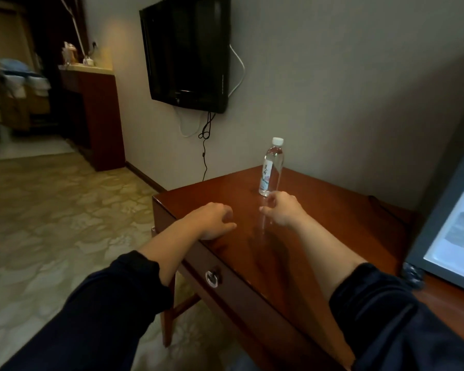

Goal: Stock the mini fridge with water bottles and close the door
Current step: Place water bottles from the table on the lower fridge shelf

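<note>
A clear water bottle (271, 167) with a white cap and a pale label stands upright on the glossy wooden desk (332, 226), near the wall. My right hand (281, 211) hovers just in front of its base, fingers apart, holding nothing; a fingertip is very close to the bottle's bottom. My left hand (214, 220) rests on the desk's left front edge with fingers loosely curled and nothing in it. The mini fridge (445, 231) stands at the right edge of view, its grey door frame and lit white inside partly showing.
A black television (188, 52) hangs on the wall above the desk's far left, with cables dangling below it. The desk has a drawer with a round metal pull (212, 278). A patterned floor lies to the left, and a dark wooden cabinet (97, 113) stands further back.
</note>
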`<state>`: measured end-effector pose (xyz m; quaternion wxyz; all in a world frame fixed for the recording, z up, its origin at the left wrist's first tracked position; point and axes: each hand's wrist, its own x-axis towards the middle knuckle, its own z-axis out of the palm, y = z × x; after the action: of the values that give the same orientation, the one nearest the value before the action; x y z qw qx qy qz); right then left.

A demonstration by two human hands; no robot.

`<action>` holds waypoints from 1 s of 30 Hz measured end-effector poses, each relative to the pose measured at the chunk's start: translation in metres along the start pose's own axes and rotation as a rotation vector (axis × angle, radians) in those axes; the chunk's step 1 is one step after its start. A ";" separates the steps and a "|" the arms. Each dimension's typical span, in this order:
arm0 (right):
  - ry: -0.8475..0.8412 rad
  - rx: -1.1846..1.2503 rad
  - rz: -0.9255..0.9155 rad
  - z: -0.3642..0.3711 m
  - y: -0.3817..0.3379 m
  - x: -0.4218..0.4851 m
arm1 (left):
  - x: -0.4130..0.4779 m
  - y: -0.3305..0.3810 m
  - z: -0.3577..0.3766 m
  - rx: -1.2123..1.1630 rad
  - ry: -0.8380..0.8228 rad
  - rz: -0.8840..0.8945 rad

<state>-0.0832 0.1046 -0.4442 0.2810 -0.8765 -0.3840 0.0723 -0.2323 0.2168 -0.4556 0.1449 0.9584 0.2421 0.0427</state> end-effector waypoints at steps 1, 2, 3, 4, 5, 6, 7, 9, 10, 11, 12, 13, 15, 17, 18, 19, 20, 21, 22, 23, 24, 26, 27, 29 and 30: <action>0.028 0.017 0.015 -0.002 -0.001 0.009 | 0.010 -0.001 -0.001 -0.013 0.001 -0.002; 0.062 0.028 0.023 -0.004 -0.002 0.019 | 0.019 -0.002 -0.002 -0.028 0.005 -0.006; 0.100 0.027 0.024 -0.007 -0.003 0.029 | 0.029 -0.003 -0.003 -0.048 0.013 -0.008; 0.140 0.015 0.017 -0.011 -0.004 0.040 | 0.039 -0.004 -0.005 -0.076 0.026 -0.011; 0.177 0.001 0.008 -0.016 -0.005 0.051 | 0.049 -0.005 -0.007 -0.112 0.043 -0.016; 0.212 -0.006 -0.006 -0.021 -0.005 0.064 | 0.058 -0.006 -0.009 -0.153 0.063 -0.020; 0.239 -0.004 -0.023 -0.025 -0.004 0.077 | 0.068 -0.007 -0.011 -0.194 0.082 -0.022; 0.268 0.011 -0.057 -0.033 -0.002 0.103 | 0.089 -0.010 -0.012 -0.261 0.108 -0.028; 0.274 0.011 -0.075 -0.036 -0.001 0.116 | 0.099 -0.012 -0.011 -0.286 0.114 -0.036; 0.276 0.005 -0.091 -0.038 0.000 0.128 | 0.109 -0.013 -0.009 -0.306 0.119 -0.043; 0.281 -0.008 -0.103 -0.041 0.001 0.138 | 0.119 -0.014 -0.008 -0.321 0.123 -0.048; 0.286 -0.026 -0.110 -0.043 0.002 0.148 | 0.129 -0.014 -0.005 -0.333 0.131 -0.048; 0.281 -0.076 -0.129 -0.046 0.003 0.167 | 0.144 -0.013 -0.001 -0.354 0.158 -0.037; 0.266 -0.145 -0.154 -0.047 0.002 0.182 | 0.155 -0.010 0.004 -0.377 0.186 -0.013; 0.264 -0.171 -0.165 -0.047 0.000 0.187 | 0.159 -0.010 0.006 -0.386 0.195 -0.001; 0.267 -0.182 -0.173 -0.047 -0.001 0.192 | 0.163 -0.009 0.007 -0.389 0.199 0.009; 0.277 -0.182 -0.180 -0.046 -0.001 0.196 | 0.166 -0.008 0.009 -0.387 0.202 0.017; 0.294 -0.172 -0.188 -0.045 -0.001 0.199 | 0.169 -0.006 0.010 -0.386 0.204 0.023; 0.316 -0.162 -0.200 -0.044 -0.001 0.200 | 0.172 -0.005 0.010 -0.390 0.209 0.028; 0.343 -0.154 -0.214 -0.044 -0.001 0.201 | 0.174 -0.003 0.011 -0.403 0.213 0.031; 0.371 -0.155 -0.229 -0.045 0.000 0.200 | 0.175 -0.002 0.011 -0.422 0.219 0.032; 0.410 -0.163 -0.250 -0.047 -0.002 0.197 | 0.174 0.002 0.013 -0.469 0.232 0.027; 0.417 -0.169 -0.257 -0.048 -0.002 0.193 | 0.172 0.005 0.013 -0.491 0.239 0.021; 0.423 -0.183 -0.274 -0.049 -0.002 0.183 | 0.167 0.010 0.015 -0.530 0.252 0.007; 0.427 -0.184 -0.281 -0.049 -0.001 0.175 | 0.164 0.013 0.014 -0.551 0.257 -0.001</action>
<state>0.0547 0.2088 -0.3868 0.2821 -0.8318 -0.4390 -0.1889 -0.0799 0.2802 -0.4634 0.3678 0.8696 0.2381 0.2277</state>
